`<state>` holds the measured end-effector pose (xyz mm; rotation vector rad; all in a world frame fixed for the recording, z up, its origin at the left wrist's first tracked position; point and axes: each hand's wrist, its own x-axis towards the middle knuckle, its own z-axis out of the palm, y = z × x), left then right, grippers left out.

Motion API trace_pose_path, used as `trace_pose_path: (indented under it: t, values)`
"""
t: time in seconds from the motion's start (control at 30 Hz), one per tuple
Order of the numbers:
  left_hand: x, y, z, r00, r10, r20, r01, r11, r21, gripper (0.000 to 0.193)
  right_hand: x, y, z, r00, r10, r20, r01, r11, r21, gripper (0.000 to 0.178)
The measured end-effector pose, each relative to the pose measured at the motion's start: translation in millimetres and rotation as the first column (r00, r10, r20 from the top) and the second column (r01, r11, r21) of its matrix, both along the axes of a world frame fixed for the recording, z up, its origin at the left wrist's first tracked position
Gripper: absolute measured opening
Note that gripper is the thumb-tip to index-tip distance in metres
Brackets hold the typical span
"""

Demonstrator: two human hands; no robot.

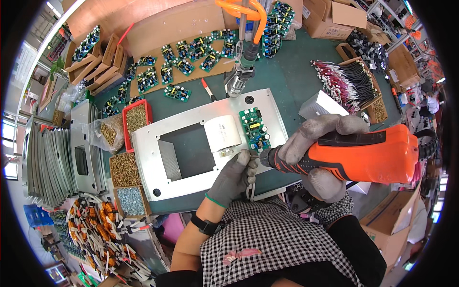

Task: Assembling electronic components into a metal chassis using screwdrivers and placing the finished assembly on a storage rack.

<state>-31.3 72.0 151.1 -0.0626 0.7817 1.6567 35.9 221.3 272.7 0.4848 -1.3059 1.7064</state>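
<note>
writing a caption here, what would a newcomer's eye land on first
Probably the bright orange power tool in the gloved right hand, right of centre. Next, the large pale metal panel in the middle, its near edge by the gloved left hand. The orange tube looping at top centre may also catch the eye.

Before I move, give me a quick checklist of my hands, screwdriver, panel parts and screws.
1. Right hand gripping the orange power screwdriver: ok, wrapped around it.
2. Left hand clear of the driver bit: not ok, right beside it.
3. Screw at the bit: cannot tell, too small and partly hidden.
4. Green circuit board on the metal panel: ok, lying right of the white cylindrical capacitor.
5. Brass-coloured screws in the red tray: ok, left of the panel.
</note>
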Motion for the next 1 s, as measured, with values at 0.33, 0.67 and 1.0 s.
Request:
trace_pose_path:
  t: [0.33,0.67,1.0]
  values:
    - [-10,-1,-6,0.988,-0.004,0.156,0.0,1.0,0.023,0.049,-10,0,1,0.998,0.067,-0.002,-0.067,0.997,-0.023,0.056]
    - [-17,5,-12,0.992,-0.12,0.039,0.121,0.992,-0.031,0.06,-47,19,-8,0.987,-0.11,0.116,0.101,0.991,0.083,0.057]
    - [-19,8,-12,0.97,-0.237,-0.063,0.237,0.971,0.004,0.058,-97,27,-24,0.903,-0.249,0.35,0.278,0.96,-0.034,0.046]
